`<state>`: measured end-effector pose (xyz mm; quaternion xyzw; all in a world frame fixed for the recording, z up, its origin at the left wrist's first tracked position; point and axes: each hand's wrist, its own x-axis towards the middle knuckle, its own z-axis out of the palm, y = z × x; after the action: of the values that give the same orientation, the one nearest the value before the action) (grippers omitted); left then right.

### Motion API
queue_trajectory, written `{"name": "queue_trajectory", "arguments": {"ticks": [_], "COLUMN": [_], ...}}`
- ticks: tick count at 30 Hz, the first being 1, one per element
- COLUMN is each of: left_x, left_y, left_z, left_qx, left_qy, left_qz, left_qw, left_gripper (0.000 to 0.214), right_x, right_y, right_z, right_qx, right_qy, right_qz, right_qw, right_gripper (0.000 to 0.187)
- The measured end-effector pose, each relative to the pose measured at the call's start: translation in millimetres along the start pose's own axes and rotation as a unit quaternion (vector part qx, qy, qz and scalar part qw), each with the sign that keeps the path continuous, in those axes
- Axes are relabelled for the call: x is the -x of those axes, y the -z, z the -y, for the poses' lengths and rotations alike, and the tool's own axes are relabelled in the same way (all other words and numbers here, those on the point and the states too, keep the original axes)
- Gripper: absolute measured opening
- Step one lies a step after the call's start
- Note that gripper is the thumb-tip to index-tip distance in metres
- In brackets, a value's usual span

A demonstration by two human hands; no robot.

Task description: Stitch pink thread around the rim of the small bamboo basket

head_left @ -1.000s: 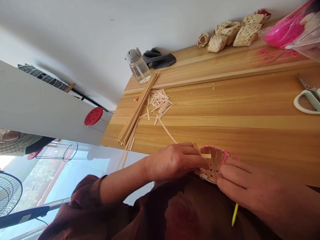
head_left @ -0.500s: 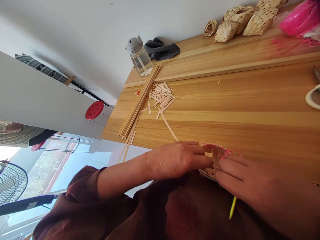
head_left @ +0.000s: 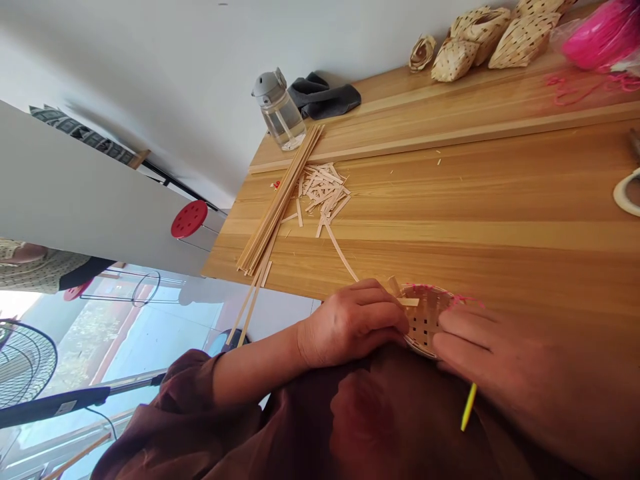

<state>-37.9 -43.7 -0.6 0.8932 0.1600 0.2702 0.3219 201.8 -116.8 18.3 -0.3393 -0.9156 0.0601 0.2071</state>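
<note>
A small woven bamboo basket (head_left: 425, 327) with pink thread (head_left: 463, 300) along its rim is held low against my dark top. My right hand (head_left: 500, 353) is closed on the basket's right side. A thin yellow stick (head_left: 468, 408) with a pointed end sticks out below that hand; its other end is hidden. At the basket's left edge my left hand (head_left: 357, 323) is closed, fingers curled round a bamboo strip (head_left: 341, 252). The strip trails away over the table, and a short flat end (head_left: 409, 302) shows over the basket opening. My fingertips are partly hidden.
Cut strip scraps (head_left: 325, 190) and a bundle of long strips (head_left: 280, 207) lie on the table. Behind are a water bottle (head_left: 280, 117), dark cloth (head_left: 325, 99), woven pieces (head_left: 455, 60) and pink cord in plastic (head_left: 595, 37). A tape roll (head_left: 625, 193) lies far right.
My left hand has drawn back slightly left out of the basket, uncovering more of its inside. The strip has shifted with it, its short end now showing over the opening.
</note>
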Motion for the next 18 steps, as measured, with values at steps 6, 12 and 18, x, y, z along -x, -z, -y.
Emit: {"name": "queue_trajectory", "arguments": {"ticks": [6,12,18], "left_x": [3.7,3.6,3.7], "left_y": [0.6,-1.4,-0.7], "left_z": [-1.5,3.5,1.2], "left_qx": [0.016,0.091,0.085], "left_qy": [0.029,0.054,0.078], "left_qz": [-0.012,-0.023,-0.008], "left_qw": [0.999,0.994,0.993], "left_gripper": [0.015,0.016,0.015], "right_x": [8.2,7.6,7.2], "right_y": [-6.7,-3.5,-1.5], "right_z": [-1.1,-1.7,-0.6], "right_qx": [-0.046,-0.049,-0.049], "right_qy": [-0.034,-0.038,-0.023], "right_qz": [0.024,0.033,0.020], "right_qw": [0.998,0.998,0.998], "right_gripper": [0.033,0.028,0.025]}}
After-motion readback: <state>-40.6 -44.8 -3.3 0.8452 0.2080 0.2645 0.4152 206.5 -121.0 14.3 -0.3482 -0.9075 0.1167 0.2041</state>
